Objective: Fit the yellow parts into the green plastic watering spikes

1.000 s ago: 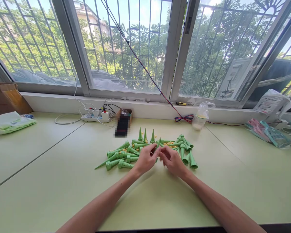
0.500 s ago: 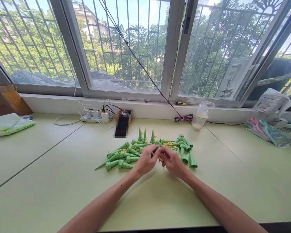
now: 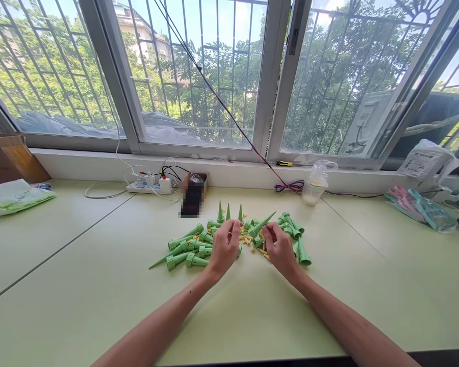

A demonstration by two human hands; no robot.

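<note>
**Green spikes on a pale table under the window**

Pale green is the table (image 3: 80, 285), a wide flat top with thin seams that run across it, and it ends at a white sill (image 3: 99, 158) below big barred windows (image 3: 199, 66). Outside are trees and a building in bright sun.

At the back edge a white power strip (image 3: 150, 186) lies with cables, and beside it stands a small dark box (image 3: 193, 196). A red and black wire (image 3: 222, 102) comes down across the glass to a bundle near a plastic cup (image 3: 314, 189) in a bag. Far left are a cardboard box (image 3: 7, 155) and a soft green pack (image 3: 13, 196); far right lie some plastic packets (image 3: 421, 206).

In the middle is a heap of spikes (image 3: 187, 247), most lying flat, three standing upright behind. Small yellow pieces (image 3: 248, 239) are scattered between the hands.

The left hand (image 3: 224, 250) rests on the heap with fingers curled down; I cannot tell if it pinches something. The right hand (image 3: 281, 250) pinches the wide end of one spike (image 3: 262, 224), which points up and to the right, raised above the heap. The hands are apart, and both cover part of the heap
</note>
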